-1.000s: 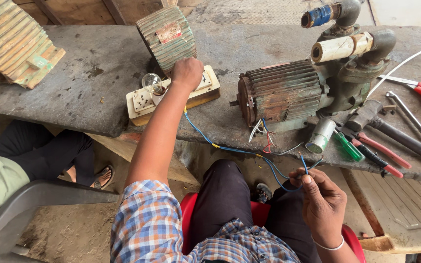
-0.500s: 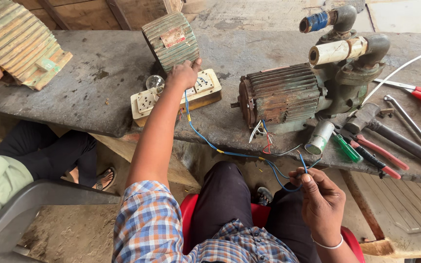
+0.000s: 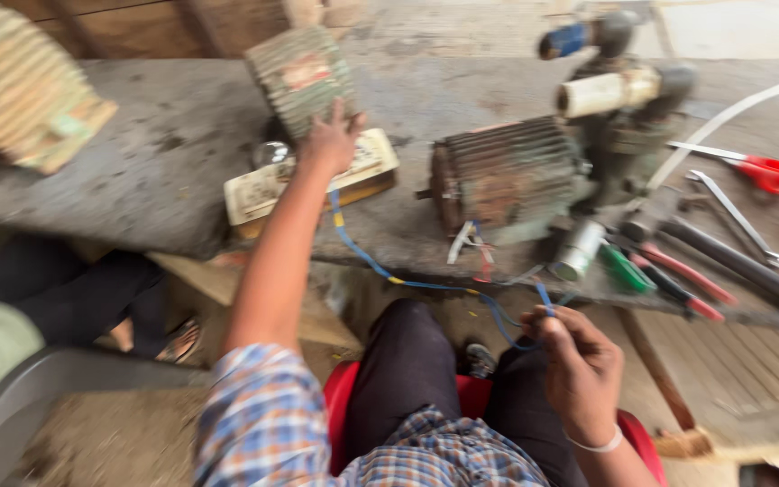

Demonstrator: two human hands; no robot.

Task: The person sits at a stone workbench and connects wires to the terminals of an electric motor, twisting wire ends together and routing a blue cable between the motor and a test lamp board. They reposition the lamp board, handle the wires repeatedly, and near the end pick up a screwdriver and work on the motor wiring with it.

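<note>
while left hand [image 3: 331, 140] presses socket board [image 3: 263, 189] on grey workbench [image 3: 164, 135], right hand [image 3: 579, 370] pinches blue wire [image 3: 426, 285]

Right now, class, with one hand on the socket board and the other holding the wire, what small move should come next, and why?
Probably steady the cream socket board on its wooden block with the left hand. The blue wire with yellow bands runs from there, hanging slack off the bench edge, to the right hand, pinching its far end.
</note>
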